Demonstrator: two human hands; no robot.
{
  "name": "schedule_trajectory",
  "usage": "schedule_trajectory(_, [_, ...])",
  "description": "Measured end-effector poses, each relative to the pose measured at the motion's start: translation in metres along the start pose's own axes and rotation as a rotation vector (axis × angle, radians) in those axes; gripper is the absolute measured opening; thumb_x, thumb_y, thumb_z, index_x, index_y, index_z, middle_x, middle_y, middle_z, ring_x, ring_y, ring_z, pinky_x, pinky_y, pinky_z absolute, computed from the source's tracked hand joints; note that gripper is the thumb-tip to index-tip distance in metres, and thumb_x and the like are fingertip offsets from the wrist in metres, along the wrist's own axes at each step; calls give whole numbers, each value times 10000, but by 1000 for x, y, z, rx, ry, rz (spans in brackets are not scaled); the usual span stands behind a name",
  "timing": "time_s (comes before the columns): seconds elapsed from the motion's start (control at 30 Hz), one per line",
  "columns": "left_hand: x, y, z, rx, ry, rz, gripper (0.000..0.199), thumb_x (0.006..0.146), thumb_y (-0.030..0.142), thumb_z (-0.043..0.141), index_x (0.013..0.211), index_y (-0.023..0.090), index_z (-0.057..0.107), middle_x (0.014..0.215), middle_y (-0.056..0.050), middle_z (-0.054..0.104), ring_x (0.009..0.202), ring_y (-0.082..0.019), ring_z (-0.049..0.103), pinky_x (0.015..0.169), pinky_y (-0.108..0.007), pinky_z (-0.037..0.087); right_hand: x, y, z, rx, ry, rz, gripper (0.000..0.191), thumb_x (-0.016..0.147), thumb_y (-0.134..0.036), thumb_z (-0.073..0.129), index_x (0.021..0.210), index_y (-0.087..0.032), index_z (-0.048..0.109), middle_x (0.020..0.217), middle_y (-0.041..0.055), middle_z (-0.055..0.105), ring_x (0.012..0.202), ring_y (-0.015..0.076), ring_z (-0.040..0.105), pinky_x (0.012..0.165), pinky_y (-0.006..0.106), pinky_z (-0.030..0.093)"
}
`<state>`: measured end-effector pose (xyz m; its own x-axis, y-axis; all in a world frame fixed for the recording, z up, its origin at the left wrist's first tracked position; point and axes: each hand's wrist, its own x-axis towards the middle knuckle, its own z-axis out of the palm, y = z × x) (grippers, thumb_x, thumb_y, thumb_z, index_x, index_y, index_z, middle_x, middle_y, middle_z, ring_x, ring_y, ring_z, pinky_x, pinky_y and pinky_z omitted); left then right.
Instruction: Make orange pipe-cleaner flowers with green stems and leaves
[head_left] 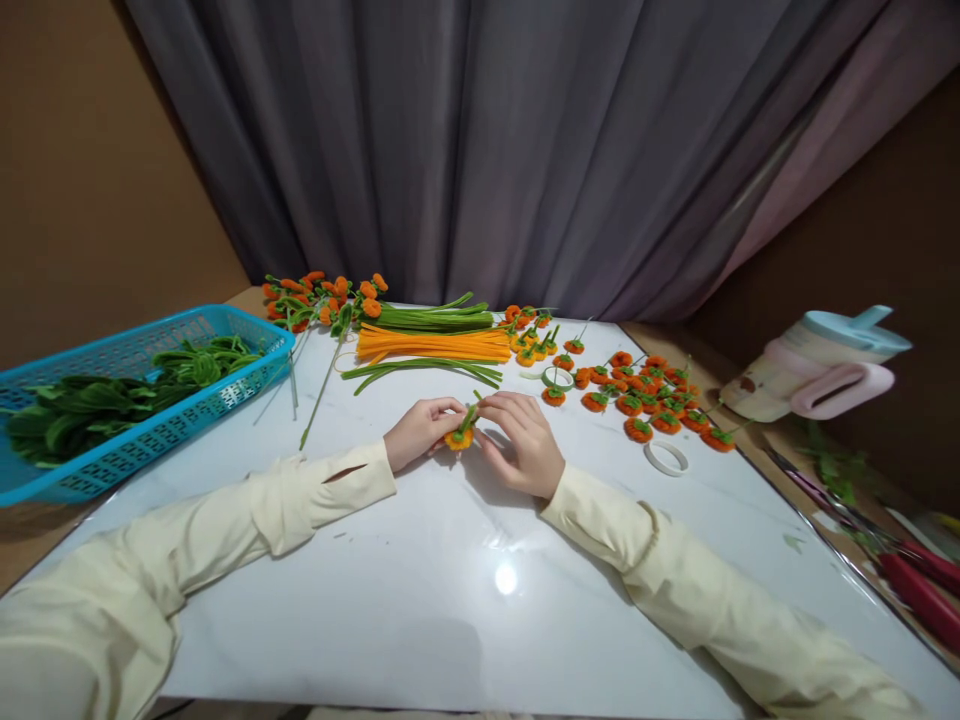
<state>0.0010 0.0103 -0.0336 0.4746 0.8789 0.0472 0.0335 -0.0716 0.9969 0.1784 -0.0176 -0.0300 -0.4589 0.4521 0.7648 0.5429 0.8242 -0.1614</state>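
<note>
Over the middle of the white table, my left hand [424, 432] pinches a small yellow-orange pipe-cleaner fruit [459, 439], pumpkin-like in shape. A green pipe cleaner [469, 416] rises from its top. My right hand [523, 441] closes its thumb and fingers around the green strands at the fruit's right side. The fingertips partly hide where the strands meet the fruit. Just beyond my hands lie loose green pipe cleaners [420, 372] and a bundle of orange pipe cleaners [435, 345].
A blue basket [279, 345] of green leaf pieces stands left. Finished orange fruits [637, 430] cluster right, near a white tape roll [666, 458]. Orange flower-like stems [341, 288] lie at the back. A lidded cup [795, 370] and red-handled pliers [915, 590] are beyond the right edge.
</note>
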Motion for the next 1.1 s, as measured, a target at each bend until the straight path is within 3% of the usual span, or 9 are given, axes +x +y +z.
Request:
schedule_trajectory(0.1, [0,-1,0,-7,32,-15,286,738,406,580,831,146,506,450,55,488,321,-44,323,322,-146,219,2,2,1,-17,-73,-21,178,811,-187,480,983,-149,505,922,102,610,935,220,530,831,380,391])
schedule_trajectory(0.27, [0,2,0,12,35,-8,252,768,383,539,829,141,509,452,48,498,304,-41,334,306,-137,247,-4,2,6,-44,-124,-19,139,860,-189,434,973,-146,501,840,74,605,725,157,550,637,261,422])
schedule_trajectory(0.4, [0,6,-1,-117,-32,-33,280,789,379,493,885,117,515,565,-31,588,380,-88,468,321,-160,345,-7,3,8,-176,-108,-47,170,895,-180,386,996,-149,518,775,43,598,619,120,542,528,221,377])
schedule_trajectory(0.63, [-1,5,-8,-280,-153,-11,402,766,335,563,1070,78,509,787,-133,638,606,-181,605,378,-211,456,-8,5,10,-210,-43,-10,167,904,-188,383,969,-159,535,748,30,605,620,107,557,514,219,354])
schedule_trajectory(0.83, [0,4,-6,-272,-104,-15,389,763,357,600,1033,86,531,715,-78,604,591,-160,593,380,-201,460,-7,4,11,-187,-42,8,160,907,-198,389,982,-162,525,761,31,617,631,107,571,520,216,367])
schedule_trajectory(1.1, [-1,6,-6,-290,-113,-42,384,730,339,608,1003,78,537,713,-92,612,574,-166,594,380,-206,451,-8,5,12,-186,-79,20,185,910,-211,373,1011,-161,519,754,26,621,575,97,564,506,217,360])
